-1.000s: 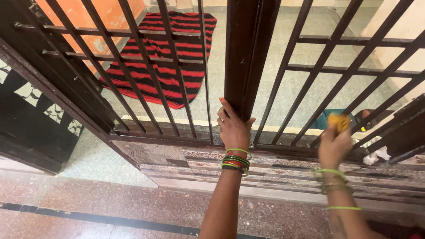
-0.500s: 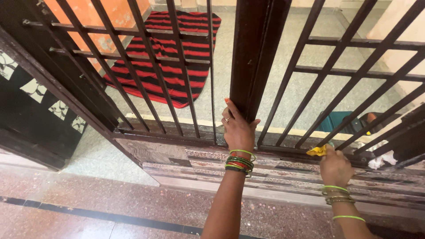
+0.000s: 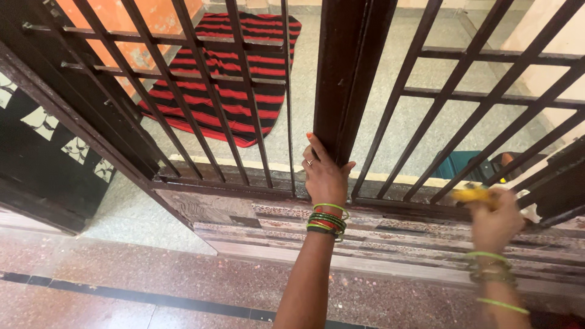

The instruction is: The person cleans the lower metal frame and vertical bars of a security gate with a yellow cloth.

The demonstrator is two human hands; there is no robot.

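My left hand (image 3: pixel 323 173) grips the bottom of the dark brown centre post (image 3: pixel 341 73) of a barred metal gate (image 3: pixel 451 103). Green and red bangles sit on that wrist. My right hand (image 3: pixel 496 222), blurred by motion, is closed on a small yellow cloth (image 3: pixel 472 194) pressed against the gate's bottom rail (image 3: pixel 402 206) on the right. The left leaf of the gate (image 3: pixel 201 91) stands at an angle.
A red and black striped mat (image 3: pixel 234 79) lies on the grey floor beyond the bars. A patterned stone threshold step (image 3: pixel 365 234) runs under the gate. A teal object (image 3: pixel 463 164) and a white crumpled thing (image 3: pixel 529 210) lie behind the right bars. A dark door (image 3: pixel 42 152) stands at left.
My right hand with the yellow cloth dropped from the slanted bars to the bottom rail, then slid right along it. My left hand stayed on the post.
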